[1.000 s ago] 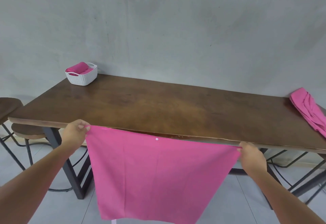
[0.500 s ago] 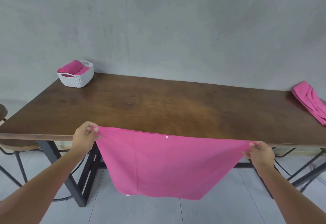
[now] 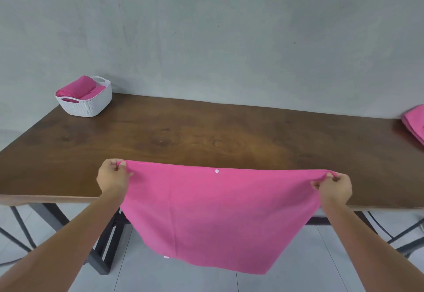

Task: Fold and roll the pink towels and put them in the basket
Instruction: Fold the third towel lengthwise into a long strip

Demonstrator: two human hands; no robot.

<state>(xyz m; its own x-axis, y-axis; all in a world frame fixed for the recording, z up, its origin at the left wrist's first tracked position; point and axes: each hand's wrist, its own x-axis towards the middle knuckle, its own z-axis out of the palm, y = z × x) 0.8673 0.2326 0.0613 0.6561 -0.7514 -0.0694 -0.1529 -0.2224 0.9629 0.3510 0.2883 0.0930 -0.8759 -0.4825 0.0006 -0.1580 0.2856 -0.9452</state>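
You have lifted the towel (image 3: 218, 213) up and forward since a second ago: its top edge, which hung at the table's near edge, now sits stretched above the table (image 3: 206, 135), and less cloth hangs below. Your left hand (image 3: 113, 177) pinches the top left corner with curled fingers, and your right hand (image 3: 333, 187) pinches the top right corner the same way. The lower part hangs in front of the table, over the floor. That looks like a swing to spread it flat for folding. The basket (image 3: 88, 104) at the far left already holds rolled towels, and more pink cloth (image 3: 415, 121) waits at the far right.
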